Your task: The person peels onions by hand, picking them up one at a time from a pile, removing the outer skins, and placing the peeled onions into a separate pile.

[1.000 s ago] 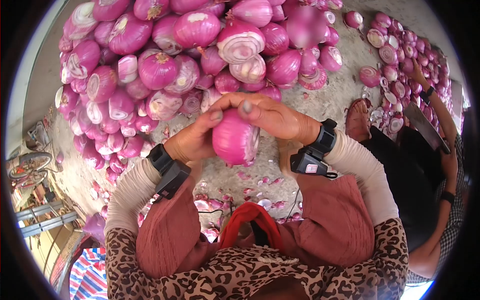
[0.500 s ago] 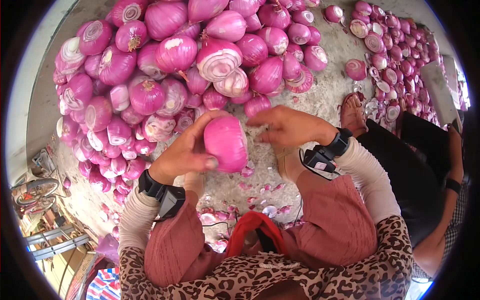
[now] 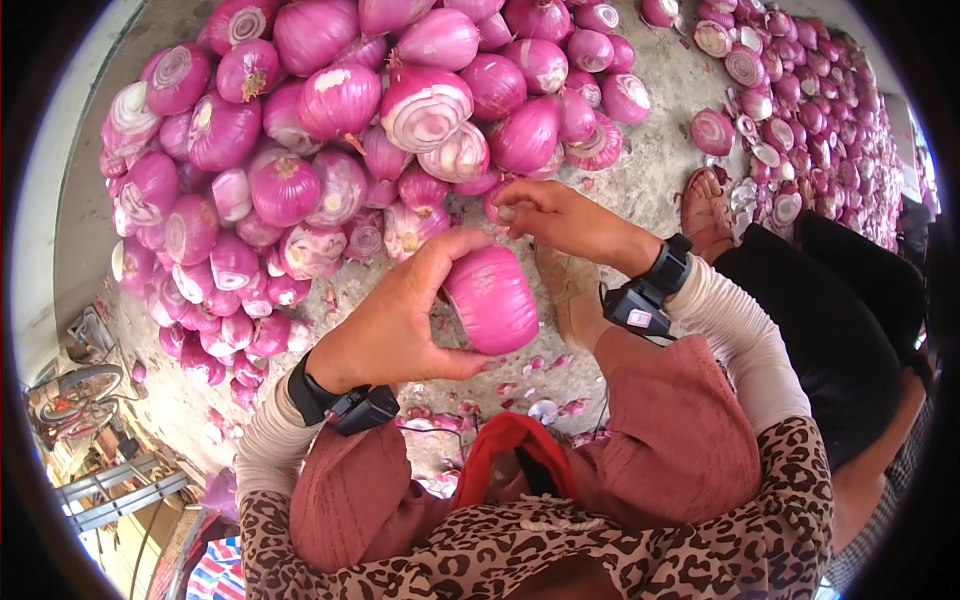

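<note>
My left hand (image 3: 395, 315) holds a large peeled pink onion (image 3: 492, 300), with the thumb below it and the fingers round its upper left side. To the upper right of that onion is my right hand (image 3: 565, 222), its fingers curled near the edge of a big onion pile (image 3: 285, 190). Whether anything is between its fingertips is too small to make out. Many onions in the pile have cut ends showing white rings. Black devices are strapped to both my wrists.
A second onion heap (image 3: 800, 110) lies at the upper right, by the sandalled foot (image 3: 706, 212) and dark-trousered legs of another person. Onion skins litter the concrete floor (image 3: 655, 150). A bicycle (image 3: 88, 392) stands at the far left.
My right hand came off the onion and moved up to the pile's edge, its fingers now curled. My left hand has kept hold of the onion and turned it.
</note>
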Action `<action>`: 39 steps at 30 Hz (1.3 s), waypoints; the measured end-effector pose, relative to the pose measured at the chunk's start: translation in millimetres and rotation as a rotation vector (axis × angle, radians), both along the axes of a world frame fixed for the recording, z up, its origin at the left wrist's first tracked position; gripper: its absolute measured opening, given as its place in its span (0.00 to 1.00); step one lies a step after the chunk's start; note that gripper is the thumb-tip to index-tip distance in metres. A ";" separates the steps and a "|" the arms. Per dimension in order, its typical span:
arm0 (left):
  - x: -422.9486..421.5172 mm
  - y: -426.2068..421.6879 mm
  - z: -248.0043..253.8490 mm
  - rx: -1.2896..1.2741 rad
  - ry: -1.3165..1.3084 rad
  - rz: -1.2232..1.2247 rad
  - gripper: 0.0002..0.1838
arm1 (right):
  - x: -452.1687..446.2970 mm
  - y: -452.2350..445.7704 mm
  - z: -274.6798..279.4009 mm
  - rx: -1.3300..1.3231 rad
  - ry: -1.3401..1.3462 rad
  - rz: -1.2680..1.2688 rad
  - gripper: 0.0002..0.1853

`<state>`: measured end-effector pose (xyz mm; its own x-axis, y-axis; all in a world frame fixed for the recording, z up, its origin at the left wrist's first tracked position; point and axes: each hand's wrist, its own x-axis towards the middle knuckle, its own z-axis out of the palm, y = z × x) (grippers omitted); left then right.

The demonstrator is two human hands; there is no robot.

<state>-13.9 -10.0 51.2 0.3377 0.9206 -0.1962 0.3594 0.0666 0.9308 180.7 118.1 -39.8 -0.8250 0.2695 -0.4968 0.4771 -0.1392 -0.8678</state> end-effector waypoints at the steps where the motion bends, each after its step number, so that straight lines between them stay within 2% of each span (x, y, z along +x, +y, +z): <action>1: 1.0 0.3 -1.5 0.086 0.052 0.012 0.48 | 8.5 -1.1 4.8 -0.244 0.058 -0.048 0.25; 2: 1.1 0.6 -3.8 0.091 0.050 0.015 0.48 | 8.8 -5.8 7.2 -0.240 0.056 -0.045 0.25; 4: 0.4 1.1 -8.5 0.028 0.037 0.083 0.48 | 7.7 -17.7 11.0 -0.923 0.363 -0.174 0.30; 5: 0.4 1.4 -9.4 0.031 0.035 0.076 0.48 | 9.3 -22.5 13.2 -0.982 0.358 -0.146 0.37; 6: 1.0 1.5 -9.7 0.089 0.105 0.077 0.47 | 7.0 -27.3 14.5 -0.973 0.360 -0.155 0.37; 7: 2.1 3.2 -10.2 0.153 0.171 0.078 0.47 | 2.3 -31.4 15.0 -0.851 0.417 -0.134 0.39; 9: 0.7 4.7 -11.0 0.131 0.105 0.055 0.46 | -0.6 -28.8 13.1 -0.631 0.433 -0.075 0.47; 10: -0.3 6.1 -11.5 0.095 0.053 0.041 0.45 | 1.3 -26.0 13.8 -0.620 0.429 -0.080 0.47; 11: -0.6 8.0 -12.0 0.103 0.023 0.016 0.39 | 1.9 -24.1 14.6 -0.447 0.364 -0.019 0.47; 12: 0.4 7.6 -14.2 0.107 0.023 0.015 0.39 | 1.1 -22.8 16.3 -0.277 0.300 0.044 0.48; 13: 2.3 6.0 -18.2 0.075 0.044 0.029 0.34 | 2.1 -21.7 20.3 -0.115 0.298 0.161 0.45; 14: 3.5 4.8 -19.9 0.041 0.065 0.041 0.30 | 3.1 -22.4 23.1 -0.113 0.299 0.160 0.45; 15: 4.0 4.7 -18.7 0.044 0.066 0.038 0.30 | 4.6 -24.0 25.7 -0.273 0.290 0.142 0.43; 16: 4.4 5.6 -17.0 -0.022 0.052 0.045 0.25 | 5.7 -25.0 27.9 -0.429 0.280 0.124 0.42; 17: 4.9 6.9 -15.3 -0.084 0.038 0.053 0.20 | 6.7 -27.4 22.7 -0.412 0.257 0.140 0.41; 18: 3.3 5.2 -21.0 -0.069 0.038 0.052 0.20 | 8.5 -28.6 17.8 -0.397 0.257 0.141 0.41; 20: -4.5 -3.4 -48.2 -0.309 0.077 0.191 0.14 | 12.4 -25.9 12.7 -0.338 0.306 0.418 0.41; 21: -7.9 -5.7 -57.1 -0.292 0.074 0.188 0.14 | 13.6 -20.3 17.5 -0.427 0.281 0.445 0.48; 22: -11.7 -9.4 -65.0 -0.296 0.118 0.129 0.14 | 18.2 -13.8 17.9 -0.414 0.276 0.441 0.48; 24: -22.7 -21.9 -86.1 -0.291 0.159 0.065 0.13 | 35.1 3.6 15.2 -0.453 0.414 0.142 0.40; 25: -29.9 -30.9 -100.0 -0.314 0.195 0.069 0.13 | 43.9 18.0 10.1 -0.442 0.413 0.023 0.40; 27: -46.0 -49.0 -126.5 -0.327 0.265 0.114 0.15 | 64.6 36.9 2.0 -0.701 0.428 -0.457 0.42; 28: -52.8 -54.4 -133.6 -0.316 0.260 0.114 0.15 | 74.4 49.3 -6.1 -0.667 0.451 -0.614 0.40; 30: -64.5 -63.6 -145.0 -0.415 0.297 0.173 0.08 | 93.0 82.2 -26.2 -0.785 0.470 -0.826 0.27; 32: -74.4 -71.4 -158.1 -0.421 0.312 0.172 0.08 | 103.5 114.0 -36.4 -0.727 0.458 -0.984 0.25; 35: -78.8 -76.3 -164.3 -0.540 0.249 0.266 0.10 | 126.9 166.4 -61.5 -0.771 0.411 -0.993 0.26; 36: -77.8 -76.6 -163.3 -0.495 0.242 0.256 0.10 | 124.3 176.6 -60.5 -0.651 0.402 -1.064 0.29; 37: -77.0 -78.0 -161.8 -0.455 0.235 0.247 0.09 | 122.9 192.6 -56.6 -0.800 0.339 -1.217 0.30; 38: -76.6 -78.8 -162.0 -0.466 0.241 0.251 0.09 | 128.5 208.6 -58.3 -0.710 0.379 -1.217 0.30; 39: -76.3 -79.1 -163.8 -0.477 0.204 0.246 0.08 | 135.7 227.2 -60.3 -0.742 0.477 -1.188 0.30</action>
<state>-90.2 -89.1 -112.6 0.0363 0.7610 -0.6477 0.4489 0.5667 0.6909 316.5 345.3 -100.1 -0.4292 0.6995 -0.5713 -0.5344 -0.7066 -0.4637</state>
